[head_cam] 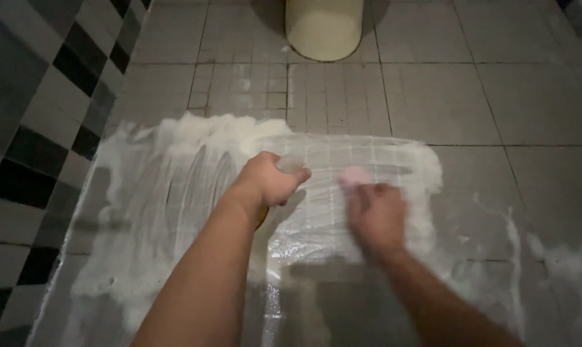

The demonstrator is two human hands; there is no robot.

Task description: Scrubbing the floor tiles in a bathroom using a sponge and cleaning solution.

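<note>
My left hand [268, 183] is closed around a pale object [291, 163] that sticks out past my thumb; a bit of orange shows under the wrist, and I cannot tell what the object is. My right hand [377, 215] is blurred by motion and presses a small pink pad or sponge [354, 175] against the wet tiled floor [432, 96]. Both hands are low over a wide patch of white soap foam [169, 160] spread across the tiles.
A cream-coloured round container [323, 29] stands on the floor at the far top centre. A wall of black, grey and white tiles [40, 128] runs along the left. Thin foam streaks [516, 238] reach to the right. The floor beyond the foam looks dry.
</note>
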